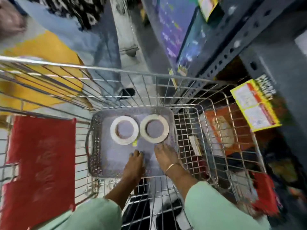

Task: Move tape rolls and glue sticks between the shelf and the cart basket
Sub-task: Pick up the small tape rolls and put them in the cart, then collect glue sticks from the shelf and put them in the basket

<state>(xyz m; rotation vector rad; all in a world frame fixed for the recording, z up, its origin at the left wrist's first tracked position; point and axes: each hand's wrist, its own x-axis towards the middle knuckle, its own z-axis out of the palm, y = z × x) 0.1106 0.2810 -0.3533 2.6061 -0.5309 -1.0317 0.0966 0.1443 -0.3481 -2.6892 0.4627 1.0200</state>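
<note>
The wire shopping cart point(166, 90) stands just beside a grey metal shelf point(235, 47) on the person's right. Inside the cart sits a grey perforated tray-style basket point(95, 146).

Position of task items: two white tape rolls lie flat in the basket, side by side, touching or nearly so. The left tape roll point(124, 130) and the right tape roll point(154, 128) both rest on the basket floor with their cores facing up. A small yellow-green scrap point(134, 143) lies just below the point where they meet; what it is cannot be determined. No glue sticks are identifiable in this view.

Hand state: the left hand point(135, 163) is inside the basket, near the left tape roll but apart from it, fingers point(137, 153) bent downward toward the basket floor and holding nothing. The right hand point(164, 155) lies just beside the right tape roll, fingertips at or touching its near edge; motion blur prevents confirming whether it is a grip or only contact. A thin bracelet point(171, 166) is on that wrist.

Progress assessment: two tape rolls are in the cart basket, so that portion appears done if transfer is shelf to cart. Glue sticks appear outstanding. Whether the rolls are being placed or retrieved cannot be determined.
</note>
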